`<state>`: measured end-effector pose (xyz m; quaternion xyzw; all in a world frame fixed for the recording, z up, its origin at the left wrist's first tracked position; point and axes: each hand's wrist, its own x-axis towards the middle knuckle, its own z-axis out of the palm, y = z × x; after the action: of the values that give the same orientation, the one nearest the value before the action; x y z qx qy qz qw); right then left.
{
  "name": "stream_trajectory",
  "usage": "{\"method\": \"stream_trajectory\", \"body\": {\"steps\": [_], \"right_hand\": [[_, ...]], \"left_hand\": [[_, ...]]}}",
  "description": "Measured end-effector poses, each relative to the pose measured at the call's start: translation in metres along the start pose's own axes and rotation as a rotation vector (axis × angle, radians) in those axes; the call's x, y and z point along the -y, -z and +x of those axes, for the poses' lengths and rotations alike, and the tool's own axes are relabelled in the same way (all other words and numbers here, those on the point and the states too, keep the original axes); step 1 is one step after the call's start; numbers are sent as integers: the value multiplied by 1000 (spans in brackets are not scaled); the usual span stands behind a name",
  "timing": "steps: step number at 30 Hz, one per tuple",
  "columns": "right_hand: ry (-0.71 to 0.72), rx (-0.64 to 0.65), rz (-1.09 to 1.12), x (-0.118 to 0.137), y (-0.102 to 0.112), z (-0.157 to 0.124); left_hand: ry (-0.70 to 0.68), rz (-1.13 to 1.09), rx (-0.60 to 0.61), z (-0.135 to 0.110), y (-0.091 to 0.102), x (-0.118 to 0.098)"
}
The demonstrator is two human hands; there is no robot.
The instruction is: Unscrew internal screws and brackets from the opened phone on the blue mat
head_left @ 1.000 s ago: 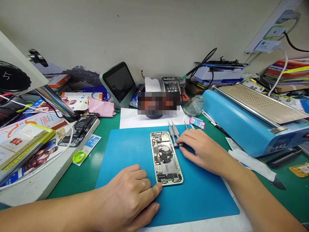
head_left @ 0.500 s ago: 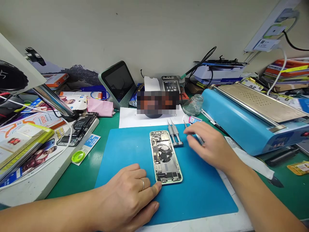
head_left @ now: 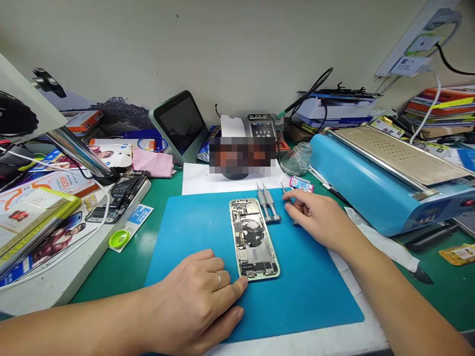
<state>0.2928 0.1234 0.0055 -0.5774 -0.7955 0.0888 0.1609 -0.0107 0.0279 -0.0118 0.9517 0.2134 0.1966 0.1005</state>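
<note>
An opened phone point(head_left: 256, 247) lies on the blue mat point(head_left: 185, 227), its circuit board and inner parts bared. My left hand point(head_left: 200, 296), with a ring on one finger, rests at its lower left corner. One fingertip touches the frame there, the thumb is held apart below it, and the other fingers curl in. Right of the phone, two grey screwdrivers point(head_left: 267, 205) lie side by side. My right hand point(head_left: 311, 212) has its thumb and fingertips closed around a third screwdriver point(head_left: 295, 222), still low at the mat; the hand covers most of its handle.
A blue machine with a metal plate point(head_left: 371, 183) stands at right. Behind the mat are a glass jar point(head_left: 297, 158), a soldering station point(head_left: 261, 128) and a screen point(head_left: 181, 123). Another opened phone point(head_left: 118, 198), boxes and a metal post point(head_left: 79, 148) crowd the left.
My right hand has moved slightly left, and its fingers have closed in on the third screwdriver. My left hand and the phone keep their places; the view has shifted slightly.
</note>
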Motion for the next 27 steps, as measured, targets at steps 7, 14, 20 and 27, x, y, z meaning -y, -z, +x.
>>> {"method": "stream_trajectory", "body": {"steps": [7,14,20,27], "right_hand": [[149,-15,-21,-4,-2,-1],[164,18,29,1,-3,0],[221,-14,74,2,-5,-1],[223,27,93,3,0,-5]], "left_hand": [[5,-5,-4,0,1,-2],[-1,-15,-4,0,0,-1],[1,-19,-9,2,1,-2],[-2,-15,-13,1,0,-1]]}}
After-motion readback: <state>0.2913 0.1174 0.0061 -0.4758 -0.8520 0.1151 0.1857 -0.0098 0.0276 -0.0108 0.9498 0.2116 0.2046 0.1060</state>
